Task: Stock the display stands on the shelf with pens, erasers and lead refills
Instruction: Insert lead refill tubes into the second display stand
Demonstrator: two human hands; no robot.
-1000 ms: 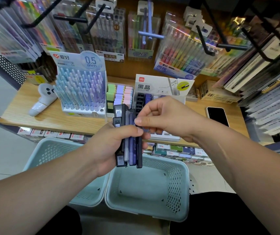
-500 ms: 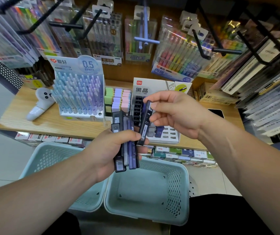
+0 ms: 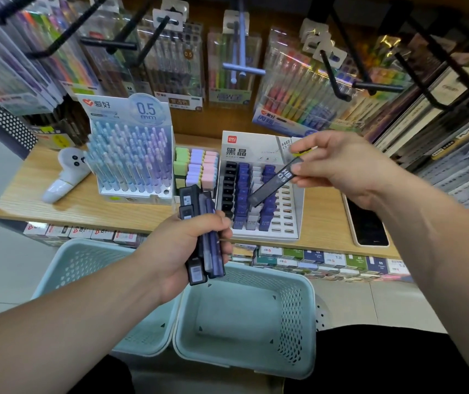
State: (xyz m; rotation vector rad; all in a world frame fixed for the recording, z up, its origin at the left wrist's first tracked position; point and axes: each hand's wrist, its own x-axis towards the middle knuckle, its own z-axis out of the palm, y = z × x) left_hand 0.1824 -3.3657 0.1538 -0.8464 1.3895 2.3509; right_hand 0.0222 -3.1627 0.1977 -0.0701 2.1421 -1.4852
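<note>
- The wooden shelf (image 3: 57,206) carries the lead-refill stand (image 3: 290,223) at its middle, with the pen stand (image 3: 130,166) at the refill stand's 9 o'clock.
- The left hand (image 3: 176,251) grips a bundle of refill cases (image 3: 210,251) upright, at the lead-refill stand's 7 o'clock.
- The right hand (image 3: 341,169) pinches one dark refill case (image 3: 273,183), tilted above the lead-refill stand's slots.

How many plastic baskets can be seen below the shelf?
2: the left basket, partly hidden, at lower left; the right basket beside it, at bottom centre.

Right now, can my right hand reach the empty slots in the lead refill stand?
Probably yes. The right hand hovers just above the stand with one refill case pinched, and nothing lies between it and the empty slots.
</note>
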